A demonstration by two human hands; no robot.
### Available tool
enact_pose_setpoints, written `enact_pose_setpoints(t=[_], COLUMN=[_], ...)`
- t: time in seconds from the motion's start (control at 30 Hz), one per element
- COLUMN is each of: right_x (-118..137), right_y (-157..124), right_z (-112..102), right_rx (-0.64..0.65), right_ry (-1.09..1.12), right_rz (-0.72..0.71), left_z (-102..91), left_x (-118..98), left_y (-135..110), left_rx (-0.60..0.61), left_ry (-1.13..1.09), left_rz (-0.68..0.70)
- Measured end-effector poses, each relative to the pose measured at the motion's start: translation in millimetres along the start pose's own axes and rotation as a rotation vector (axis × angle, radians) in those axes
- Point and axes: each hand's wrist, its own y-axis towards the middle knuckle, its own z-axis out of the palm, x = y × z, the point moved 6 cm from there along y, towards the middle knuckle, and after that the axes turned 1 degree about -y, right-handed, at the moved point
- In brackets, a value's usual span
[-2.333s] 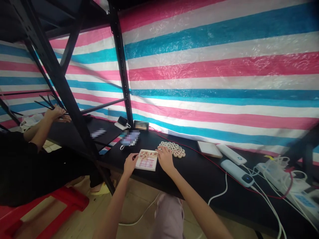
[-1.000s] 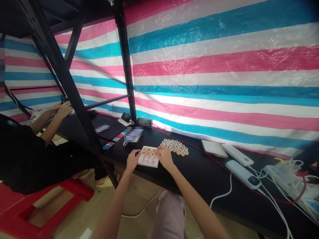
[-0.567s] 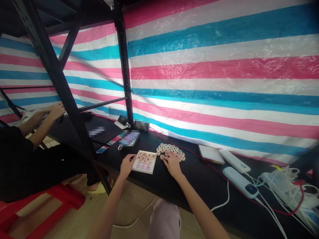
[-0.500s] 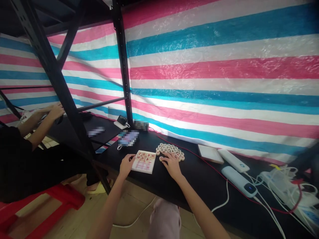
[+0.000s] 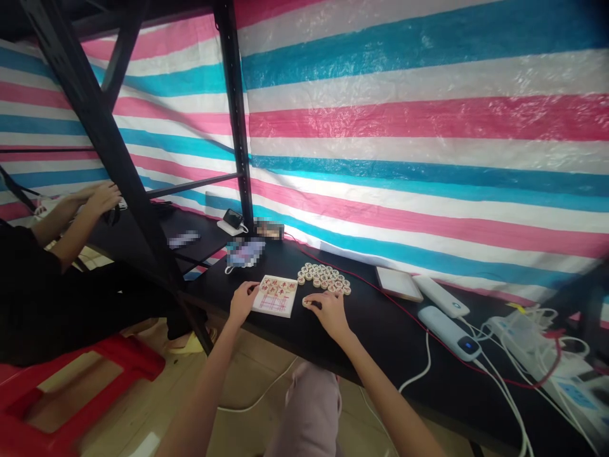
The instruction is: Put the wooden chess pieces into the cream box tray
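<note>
**Entry: small game board and round pieces, black desk**

- Board: white, square, marked with a red grid. It lies flat near the desk's near edge, with several round pieces set along its far side.
- Left hand: placed at the board's left edge. The fingers are curled onto that edge, grasping it.
- Right hand: laid palm down just right of the board. The fingers rest on a single piece. Whether that piece is pinched or only touched cannot be told at this size.
- Heap of pieces: pale discs with red and dark marks, grouped just beyond the right hand.
- Further right: a flat white tray, two white power banks and tangled cables.
- Far side: a striped tarp, hung behind the desk.
- Far left: a co-worker's hand, held at another surface behind a black rack.
</note>
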Motion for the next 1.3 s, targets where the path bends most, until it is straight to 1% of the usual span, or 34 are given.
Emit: enact_pose_setpoints(t=[0.13,0.27,0.33,0.47,0.67,0.77,0.87,0.97,1.03,1.1,1.2,1.3], right_x=[18.3,37.6,42.6,45.0,47.0,55.2,64.6,71.4,75.1,78.8,83.2,85.1], right_y=[14.1,24.1,26.7,29.2,39.2,44.9,45.1,40.0,35.9,33.1,33.3,37.0], right_z=[-9.3,-5.0,0.8,11.2,19.5,23.9,20.5,13.9,13.7,18.2,27.3,31.2], right_rx=[-0.054,-0.07,-0.042,0.052,0.119,0.179,0.178,0.144,0.151,0.184,0.233,0.239], right_ry=[0.052,0.053,0.002,-0.103,-0.163,-0.271,-0.367,-0.331,-0.284,-0.274,-0.318,-0.369], right_rz=[0.029,0.015,0.013,0.006,0.035,-0.03,-0.113,-0.139,-0.136,-0.134,-0.123,-0.119], left_z=[-0.3,-1.2,-1.4,-2.1,-3.7,-4.1,-3.0,-1.0,0.0,0.4,0.3,-0.3], left_x=[-1.8,-2.8,-2.6,-5.6,-9.2,-10.0,-8.1,-4.9,-3.5,-3.0,-3.3,-4.4], left_y=[-0.4,-1.3,-1.6,-2.5,-5.2,-6.0,-5.7,-4.5,-3.7,-3.3,-3.3,-3.9], left_rx=[-0.002,-0.011,-0.004,0.007,0.007,0.004,0.007,0.005,-0.001,-0.005,-0.007,-0.009], left_ry=[0.002,-0.001,0.002,-0.005,-0.021,-0.02,-0.022,-0.024,-0.02,-0.013,-0.005,-0.005], left_rz=[-0.017,-0.035,-0.05,-0.036,-0.042,-0.035,-0.035,-0.026,-0.015,-0.007,-0.012,-0.02])
